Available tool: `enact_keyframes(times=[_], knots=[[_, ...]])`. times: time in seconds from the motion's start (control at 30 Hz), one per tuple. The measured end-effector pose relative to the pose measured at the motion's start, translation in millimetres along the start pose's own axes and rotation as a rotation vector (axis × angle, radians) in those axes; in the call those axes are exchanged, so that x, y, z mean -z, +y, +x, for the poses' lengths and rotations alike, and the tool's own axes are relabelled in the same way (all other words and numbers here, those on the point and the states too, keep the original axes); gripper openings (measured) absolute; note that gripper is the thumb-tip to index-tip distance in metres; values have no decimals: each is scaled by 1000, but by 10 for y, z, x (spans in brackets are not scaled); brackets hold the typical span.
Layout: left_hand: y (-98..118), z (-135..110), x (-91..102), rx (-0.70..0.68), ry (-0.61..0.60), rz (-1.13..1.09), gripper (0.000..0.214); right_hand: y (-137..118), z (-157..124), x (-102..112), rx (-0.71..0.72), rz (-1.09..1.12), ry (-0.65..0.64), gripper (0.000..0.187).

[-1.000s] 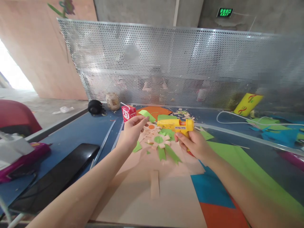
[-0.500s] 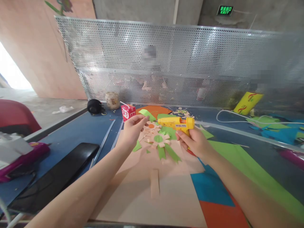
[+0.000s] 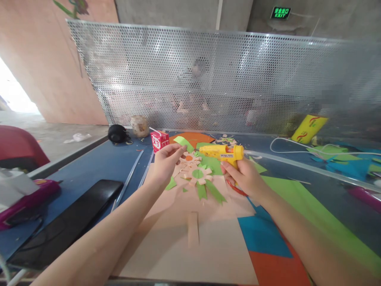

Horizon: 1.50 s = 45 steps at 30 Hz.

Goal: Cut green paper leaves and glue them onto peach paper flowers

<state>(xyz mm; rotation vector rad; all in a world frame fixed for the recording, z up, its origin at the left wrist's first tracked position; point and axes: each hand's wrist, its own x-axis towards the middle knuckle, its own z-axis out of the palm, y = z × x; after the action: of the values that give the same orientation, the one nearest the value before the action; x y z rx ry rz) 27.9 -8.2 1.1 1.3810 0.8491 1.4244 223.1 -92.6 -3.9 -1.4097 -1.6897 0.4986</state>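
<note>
My right hand (image 3: 242, 172) is wrapped round the handle of a yellow hot glue gun (image 3: 222, 152), its nozzle pointing left. My left hand (image 3: 168, 161) pinches a light green paper strip (image 3: 182, 141) between thumb and fingers, close to the nozzle. Whether nozzle and strip touch I cannot tell. Below the hands, a paper flower with a green centre (image 3: 197, 174) and another with an orange centre (image 3: 189, 158) lie on peach paper (image 3: 178, 254). Green paper leaves (image 3: 214, 192) stick out from the flowers. Red handles (image 3: 236, 188) show partly under my right hand.
A black phone (image 3: 68, 222) lies at left beside clear glue sticks (image 3: 131, 171). A red drink carton (image 3: 159, 141), a jar (image 3: 139, 126) and a perforated metal divider (image 3: 214, 79) stand behind. Green (image 3: 306, 210) and blue paper (image 3: 263, 232) lie at right. A person sits beyond the divider.
Both hands hold nearly the same pose, with the glue gun and green strip almost unmoved. The whole view has shifted slightly. Beyond the divider, the person's head has moved a little to the right.
</note>
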Motion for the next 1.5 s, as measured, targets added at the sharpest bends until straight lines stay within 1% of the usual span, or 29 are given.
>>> enact_keyframes(times=[0.13, 0.3, 0.5, 0.73, 0.83, 0.93, 1.13, 1.2, 1.33, 1.4, 1.5], knots=[[6, 1, 6, 3, 6, -10, 16, 12, 0, 1, 27, -33, 5, 34], [2, 8, 8, 4, 22, -8, 15, 25, 3, 8, 7, -44, 2, 34], [-4, 3, 0, -6, -17, -12, 17, 17, -3, 6, 34, -57, 3, 33], [10, -9, -3, 5, -40, -21, 17, -41, 16, 11, 64, -199, 0, 32], [-3, 19, 16, -10, -7, 15, 15, -54, 12, 23, 99, -224, 12, 30], [-28, 55, 44, -15, 29, 45, 14, -51, 1, 39, 118, -180, 22, 31], [-57, 51, 57, 9, -52, 89, 17, -26, 2, 65, 70, -17, -8, 43], [-56, 41, 47, 7, -66, 86, 18, -25, 7, 63, 64, 0, 3, 41], [-37, 36, 37, 14, -77, 70, 18, -36, 34, 55, 41, 32, 10, 32], [-19, 34, 39, 28, -73, 48, 17, -23, 73, 77, -4, 85, 58, 30], [7, 24, 38, 69, -82, -15, 17, 78, 159, 178, -135, 164, 234, 31]])
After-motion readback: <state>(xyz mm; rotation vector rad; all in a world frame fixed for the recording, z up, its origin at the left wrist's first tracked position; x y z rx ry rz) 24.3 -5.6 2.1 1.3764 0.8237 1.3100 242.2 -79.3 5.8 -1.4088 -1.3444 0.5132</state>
